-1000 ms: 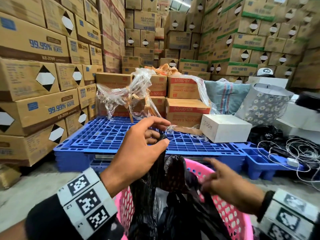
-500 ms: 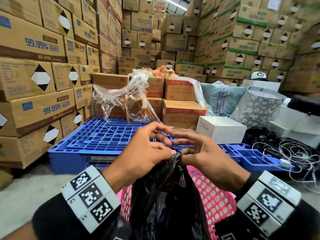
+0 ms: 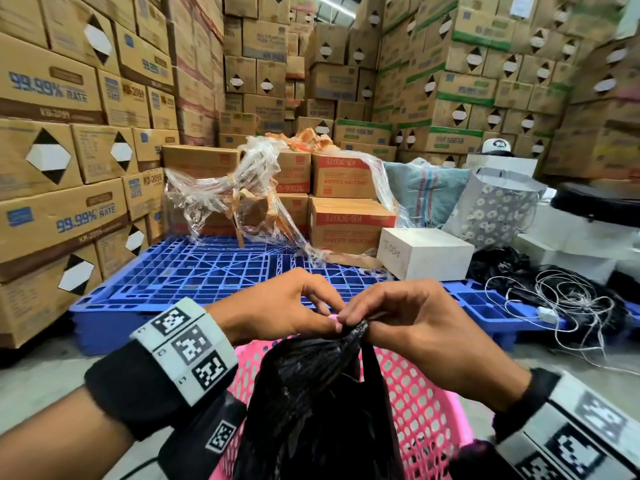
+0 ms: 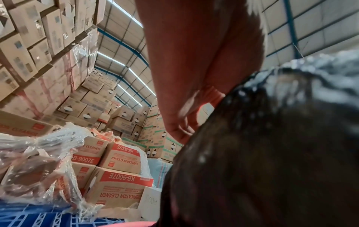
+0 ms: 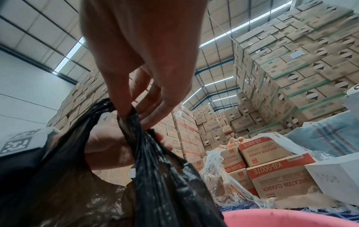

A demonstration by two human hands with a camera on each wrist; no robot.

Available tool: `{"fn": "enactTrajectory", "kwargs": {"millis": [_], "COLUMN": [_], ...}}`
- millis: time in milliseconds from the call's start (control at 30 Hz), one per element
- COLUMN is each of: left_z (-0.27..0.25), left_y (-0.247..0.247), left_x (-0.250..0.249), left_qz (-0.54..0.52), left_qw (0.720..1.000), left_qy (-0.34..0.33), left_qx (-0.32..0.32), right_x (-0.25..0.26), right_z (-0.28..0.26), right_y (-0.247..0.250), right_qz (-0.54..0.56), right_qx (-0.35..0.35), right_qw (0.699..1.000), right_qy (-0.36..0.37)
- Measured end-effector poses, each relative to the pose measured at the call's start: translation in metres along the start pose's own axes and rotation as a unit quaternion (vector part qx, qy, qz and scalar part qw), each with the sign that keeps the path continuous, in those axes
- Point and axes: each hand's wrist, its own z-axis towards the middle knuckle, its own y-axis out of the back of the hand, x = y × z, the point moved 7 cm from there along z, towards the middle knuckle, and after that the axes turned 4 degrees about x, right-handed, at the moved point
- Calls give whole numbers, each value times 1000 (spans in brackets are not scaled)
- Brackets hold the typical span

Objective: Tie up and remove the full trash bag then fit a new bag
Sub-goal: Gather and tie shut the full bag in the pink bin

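Observation:
A black trash bag (image 3: 311, 403) stands in a pink perforated basket (image 3: 415, 407) at the bottom centre of the head view. Its gathered top rises to a point between both hands. My left hand (image 3: 304, 317) pinches the bunched plastic from the left, and my right hand (image 3: 377, 317) pinches it from the right, fingertips meeting at the top. In the right wrist view my right fingers (image 5: 134, 107) clamp the black handle strips of the bag (image 5: 155, 161). In the left wrist view the bag (image 4: 272, 153) fills the right side below my left hand (image 4: 186, 119). The bag's contents are hidden.
A blue plastic pallet (image 3: 207, 271) lies just beyond the basket, bearing cartons, crumpled clear wrap (image 3: 242, 195) and a white box (image 3: 426, 252). Tall carton stacks (image 3: 69, 133) wall the left and back. Tangled white cord (image 3: 571, 306) and black bags lie on the right.
A second ago my right hand was low at the basket's right side, apart from the left. It rose and joined the left hand; both now pinch the bag's gathered top.

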Motion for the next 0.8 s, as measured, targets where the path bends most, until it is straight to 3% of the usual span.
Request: {"fn": "enactTrajectory", "kwargs": {"millis": [167, 367, 633, 800], "left_z": [-4, -12, -23, -22], "left_y": [-8, -5, -4, 9], "left_x": [8, 15, 29, 20], "left_qz": [0, -56, -196, -24], "left_qw": [999, 997, 980, 999], "left_qy": [-7, -15, 5, 15], "left_qx": [35, 42, 35, -29], "right_x": [1, 0, 0, 3], "right_z": [-7, -15, -15, -16], "right_y": [-4, -14, -22, -22], "right_qz": [11, -89, -111, -209], "right_qx": [62, 142, 156, 167], "right_qw": [998, 985, 981, 963], "right_qy": [-16, -35, -24, -19]}}
